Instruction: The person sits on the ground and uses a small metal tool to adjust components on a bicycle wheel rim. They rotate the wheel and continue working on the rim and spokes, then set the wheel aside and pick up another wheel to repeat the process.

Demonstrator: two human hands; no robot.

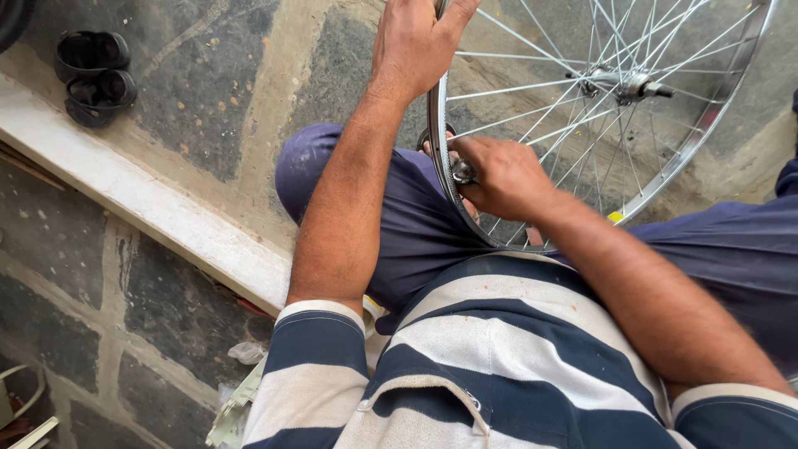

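A bare spoked bicycle wheel stands upright between my knees, its metal rim [731,75] curving from the top middle to the right. At the upper centre of the view my left hand [416,41] grips the rim's top edge. Lower down, my right hand [503,176] is closed around a small dark metal tool [462,172] pressed against the inner side of the rim. The hub and axle [632,83] sit at the upper right among the spokes. My dark blue trousers and striped shirt fill the lower part of the view.
A pair of black sandals [93,76] lies at the upper left on the stone floor. A pale stone step edge [141,199] runs diagonally across the left. Scraps of plastic and paper [241,391] lie below it.
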